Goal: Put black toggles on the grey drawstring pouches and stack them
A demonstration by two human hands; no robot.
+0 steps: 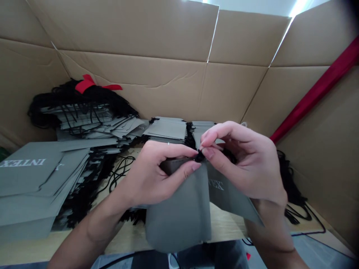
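A grey fabric pouch (179, 209) hangs upright in front of me, its top edge pinched between the thumb and forefinger of my left hand (162, 172). At the pouch's top right corner is a small black cord knot (199, 156). My right hand (244, 160) is closed on the black cord there, thumb and forefinger pressed together. Behind it, another grey piece with white lettering (227, 190) shows below my right hand; how it is held is hidden. The fingertips of both hands nearly touch at the knot.
Grey pouches with white lettering (25, 175) lie piled at the left. Black cords with a red strip (86, 84) top another pile behind. Neat pouch stacks (166, 129) stand at the back. More black cord (291, 183) lies right. Cardboard walls (134, 86) enclose the wooden table (224, 224).
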